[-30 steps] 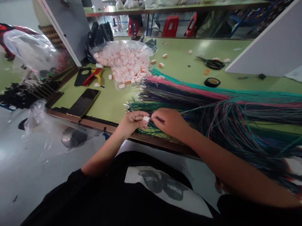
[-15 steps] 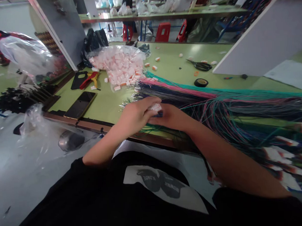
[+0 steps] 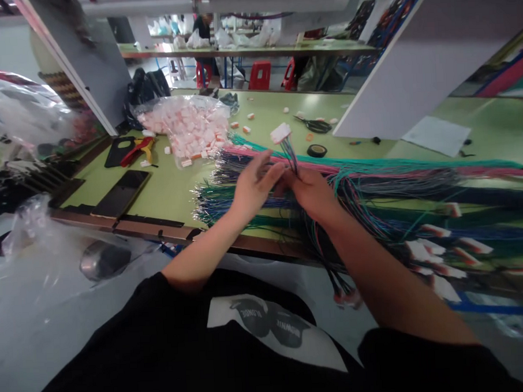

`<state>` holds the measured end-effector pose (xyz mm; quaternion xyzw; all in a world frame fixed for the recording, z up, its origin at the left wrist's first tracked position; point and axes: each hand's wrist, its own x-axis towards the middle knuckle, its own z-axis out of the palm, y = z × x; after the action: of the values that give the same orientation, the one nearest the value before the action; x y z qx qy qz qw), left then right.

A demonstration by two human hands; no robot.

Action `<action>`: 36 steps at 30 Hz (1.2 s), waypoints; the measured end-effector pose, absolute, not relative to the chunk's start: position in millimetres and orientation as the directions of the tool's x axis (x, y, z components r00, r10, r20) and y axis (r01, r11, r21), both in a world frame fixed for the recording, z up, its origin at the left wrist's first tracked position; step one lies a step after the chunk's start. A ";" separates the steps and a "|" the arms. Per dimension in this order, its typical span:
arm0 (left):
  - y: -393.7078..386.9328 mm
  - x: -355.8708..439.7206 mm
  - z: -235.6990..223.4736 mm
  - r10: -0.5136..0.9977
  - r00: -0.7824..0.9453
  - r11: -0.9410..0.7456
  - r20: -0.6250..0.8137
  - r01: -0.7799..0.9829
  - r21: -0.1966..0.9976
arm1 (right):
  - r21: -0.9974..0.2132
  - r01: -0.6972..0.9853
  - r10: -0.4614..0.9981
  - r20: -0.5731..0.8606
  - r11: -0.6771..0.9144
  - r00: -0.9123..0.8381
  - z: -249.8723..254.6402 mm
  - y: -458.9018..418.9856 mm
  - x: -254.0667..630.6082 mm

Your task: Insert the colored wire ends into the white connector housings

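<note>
My right hand (image 3: 312,192) is closed around a small bunch of wires (image 3: 290,154), just under a white connector housing (image 3: 280,133) that sticks up above the fingers. Beside it, my left hand (image 3: 253,186) has its fingers apart and seems to hold nothing; its thumb reaches to the right hand's fingertips. Beneath both hands lies a long wire bundle (image 3: 365,183) in teal, pink, grey, dark blue and green. The stripped or terminal ends (image 3: 205,204) fan out to the left of my hands.
A clear bag of white-and-orange connector housings (image 3: 193,127) stands behind. Around it are a phone (image 3: 120,194), red-and-yellow pliers (image 3: 137,151), scissors (image 3: 314,125) and black tape (image 3: 317,151). Several wired connectors (image 3: 424,249) lie at right. Grey partitions (image 3: 394,57) flank the bench.
The connector was down between both hands; now it stands up above the right hand on its wires. My left hand has let go of it. The view has shifted.
</note>
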<state>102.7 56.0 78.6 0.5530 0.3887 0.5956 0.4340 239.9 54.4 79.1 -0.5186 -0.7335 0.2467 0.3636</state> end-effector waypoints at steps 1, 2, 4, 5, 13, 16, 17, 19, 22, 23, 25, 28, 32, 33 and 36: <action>52.0 109.4 76.6 0.941 0.009 -0.338 0.339 -0.035 0.940 | -0.691 0.625 0.930 0.307 0.363 -0.201 75.3 54.4 237.3; 49.5 114.8 76.1 0.935 0.027 -0.355 0.354 0.008 0.935 | -0.642 0.664 0.919 0.337 0.384 -0.205 71.8 54.5 235.7; 49.4 120.9 78.3 0.928 0.078 -0.370 0.365 0.058 0.927 | -0.557 0.722 0.900 0.372 0.411 -0.225 68.1 55.1 237.9; 51.6 121.8 80.3 0.929 0.106 -0.363 0.355 0.061 0.930 | -0.525 0.739 0.897 0.362 0.421 -0.254 69.5 55.4 242.3; 70.6 111.9 101.0 0.891 0.396 -0.280 0.223 0.092 0.955 | -0.679 0.669 0.951 0.267 0.302 -0.158 135.4 49.9 294.5; 69.4 115.1 102.2 0.844 0.521 -0.231 0.132 0.130 0.964 | -0.771 0.567 0.952 0.293 0.290 -0.089 137.4 50.8 285.6; 69.2 117.3 100.5 0.845 0.525 -0.209 0.107 0.139 0.968 | -0.779 0.559 0.952 0.296 0.284 -0.072 134.2 52.6 281.6; 69.8 122.8 94.6 0.871 0.483 -0.176 0.093 0.130 0.976 | -0.806 0.526 0.948 0.319 0.273 -0.002 125.9 57.9 275.7; 72.6 131.6 82.8 0.930 0.346 -0.159 0.121 0.084 0.984 | -0.863 0.452 0.946 0.304 0.225 0.109 114.5 67.5 273.9; 73.5 134.1 79.0 0.945 0.296 -0.175 0.142 0.089 0.981 | -0.876 0.437 0.946 0.292 0.207 0.137 111.6 70.5 274.0; 74.8 137.7 72.5 0.955 0.218 -0.238 0.203 0.147 0.960 | -0.892 0.416 0.946 0.271 0.176 0.179 107.5 76.0 273.5; 77.2 139.0 66.3 0.941 0.187 -0.325 0.281 0.270 0.907 | -0.909 0.396 0.953 0.226 0.133 0.200 106.9 85.9 274.2; 86.9 136.3 65.0 0.954 0.193 -0.270 0.231 0.209 0.940 | -0.915 0.401 0.999 0.053 0.046 0.006 112.3 120.2 300.2; 90.2 135.5 65.6 0.960 0.190 -0.235 0.204 0.157 0.959 | -0.897 0.441 1.000 0.029 0.026 -0.001 112.1 133.8 312.4; 98.8 133.4 67.5 0.980 0.165 -0.117 0.115 0.006 0.993 | -0.641 0.765 0.945 0.208 -0.063 0.252 101.9 178.1 351.7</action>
<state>133.4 98.8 67.5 0.5719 0.4310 0.4813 0.5055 351.7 178.1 101.9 -0.7165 -0.5965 0.1343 0.3358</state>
